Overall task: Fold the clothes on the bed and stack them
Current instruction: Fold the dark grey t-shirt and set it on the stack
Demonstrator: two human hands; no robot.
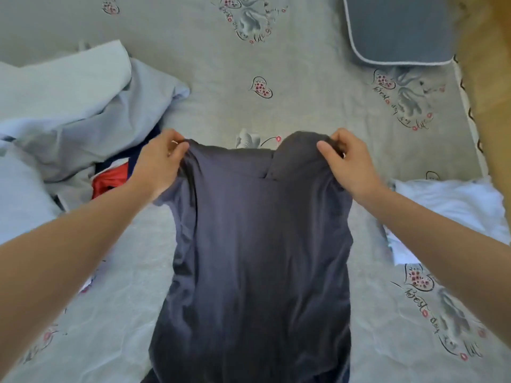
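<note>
A grey bedsheet [215, 78] printed with hearts and swans covers the bed. A blue-grey pillow [398, 26] with white piping lies at its far right corner.

Both arms bare, stretched forward and angled inward from the lower corners of the view. Left hand [160, 158]: back of hand up, fingers curled, thumb and fingertips pinching fabric at the far left corner of the dark grey garment [254, 244]. Right hand [349, 161]: same pose mirrored, thumb extended on the near side, fingers bunched over the far right corner. Grip on both sides is a pinch, not a full fist. Hands level, well apart, wrists about straight.
</note>
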